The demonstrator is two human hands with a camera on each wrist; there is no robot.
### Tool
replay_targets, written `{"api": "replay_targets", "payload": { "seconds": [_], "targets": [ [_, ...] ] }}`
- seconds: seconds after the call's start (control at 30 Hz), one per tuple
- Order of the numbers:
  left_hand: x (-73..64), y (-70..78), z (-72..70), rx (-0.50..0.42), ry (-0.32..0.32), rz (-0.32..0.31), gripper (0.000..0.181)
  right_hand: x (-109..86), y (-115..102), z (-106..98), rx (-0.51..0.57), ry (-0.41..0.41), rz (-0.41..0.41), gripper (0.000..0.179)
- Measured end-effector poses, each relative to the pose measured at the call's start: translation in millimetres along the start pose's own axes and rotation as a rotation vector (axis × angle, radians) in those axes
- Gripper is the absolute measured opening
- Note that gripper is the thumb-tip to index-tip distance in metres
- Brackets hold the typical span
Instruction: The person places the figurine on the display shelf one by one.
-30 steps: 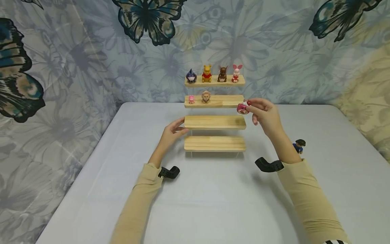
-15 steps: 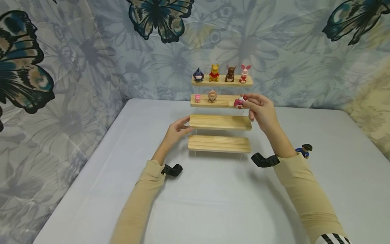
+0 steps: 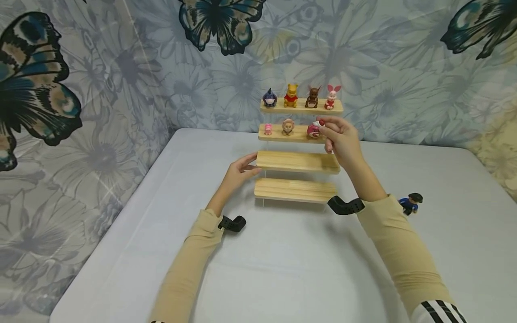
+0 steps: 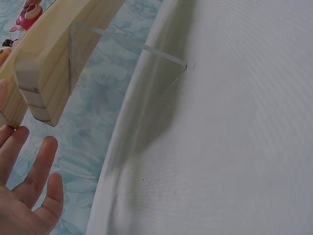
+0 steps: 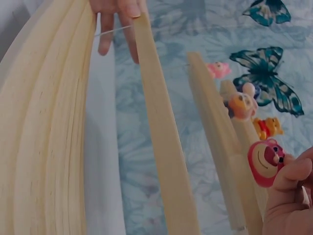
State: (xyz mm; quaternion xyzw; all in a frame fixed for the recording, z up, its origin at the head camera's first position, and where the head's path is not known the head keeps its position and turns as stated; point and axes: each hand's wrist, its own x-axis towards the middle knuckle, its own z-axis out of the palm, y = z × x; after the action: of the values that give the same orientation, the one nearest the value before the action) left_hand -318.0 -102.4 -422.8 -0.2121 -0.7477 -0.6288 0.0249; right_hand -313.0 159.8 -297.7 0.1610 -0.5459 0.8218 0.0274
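In the head view my right hand [image 3: 344, 140] pinches a pink bear figurine [image 3: 313, 130] with a cherry on its head, at the right part of the second shelf [image 3: 300, 133] from the top. Close up in the right wrist view, the bear figurine [image 5: 264, 164] faces the camera, thumb and finger behind it; whether its base touches the wood cannot be told. My left hand [image 3: 238, 174] grips the left end of the third shelf [image 3: 298, 161], thumb on one face and fingers on the other. On the second shelf sit a small pink figurine [image 3: 268, 129] and a lion-like figurine [image 3: 288, 127].
The top shelf [image 3: 300, 109] carries an Eeyore [image 3: 269, 98], a Winnie the Pooh [image 3: 291, 96], a brown eared figurine [image 3: 312, 97] and a Piglet [image 3: 332, 97]. A bare bottom shelf [image 3: 295, 190] is lowest. A blue-clad, dark-capped figurine [image 3: 411, 203] is on the white table at right.
My right hand has brought the pink bear figurine leftward, from beside the second shelf's right end to over that shelf. My left hand keeps its grip. The head view has shifted slightly.
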Motion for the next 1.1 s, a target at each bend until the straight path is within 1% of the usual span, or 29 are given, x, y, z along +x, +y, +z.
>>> {"api": "replay_targets", "payload": {
  "seconds": [0.07, 0.17, 0.3, 0.4, 0.53, 0.57, 0.63, 0.67, 0.8, 0.93, 1.0, 1.1],
  "targets": [
    [0.1, 2.6, 0.3, -0.014, -0.006, -0.004, 0.055, 1.7, 0.8, 1.7, -0.010, 0.012, -0.002, 0.032],
    [-2.9, 12.2, 0.3, -0.033, -0.006, -0.021, 0.055, 3.8, 2.7, 4.3, -0.038, 0.032, -0.003, 0.032],
    [-7.3, 22.7, 0.0, -0.031, 0.001, -0.037, 0.053, 6.5, 5.4, 6.2, -0.071, 0.049, -0.004, 0.030],
    [-6.5, 19.1, 0.1, -0.019, 0.003, -0.035, 0.053, 7.1, 6.2, 5.6, -0.071, 0.063, 0.004, 0.029],
    [0.1, 0.8, 0.3, 0.002, 0.008, -0.014, 0.052, 6.6, 4.9, 4.3, -0.044, 0.090, 0.036, 0.030],
    [1.6, -1.0, 0.2, 0.002, 0.004, -0.020, 0.052, 6.6, 4.5, 4.2, -0.032, 0.094, 0.045, 0.030],
    [3.4, -7.1, 0.3, 0.014, 0.011, -0.009, 0.051, 6.8, 4.0, 4.7, -0.023, 0.105, 0.059, 0.031],
    [3.3, -7.6, 0.7, 0.018, 0.015, -0.005, 0.051, 6.9, 3.9, 4.8, -0.018, 0.108, 0.065, 0.031],
    [0.9, -2.9, 1.7, 0.010, 0.022, 0.002, 0.052, 7.4, 3.7, 5.7, -0.034, 0.120, 0.073, 0.033],
    [-3.5, 11.8, 2.6, -0.018, 0.015, -0.009, 0.053, 7.1, 3.4, 4.6, -0.032, 0.124, 0.088, 0.032],
    [-5.0, 16.9, 2.9, -0.015, 0.015, -0.013, 0.052, 6.8, 3.3, 4.2, -0.024, 0.126, 0.101, 0.032],
    [-4.7, 16.5, 2.1, -0.018, 0.012, -0.020, 0.053, 6.4, 3.6, 4.4, -0.028, 0.130, 0.107, 0.033]
  ]
}}
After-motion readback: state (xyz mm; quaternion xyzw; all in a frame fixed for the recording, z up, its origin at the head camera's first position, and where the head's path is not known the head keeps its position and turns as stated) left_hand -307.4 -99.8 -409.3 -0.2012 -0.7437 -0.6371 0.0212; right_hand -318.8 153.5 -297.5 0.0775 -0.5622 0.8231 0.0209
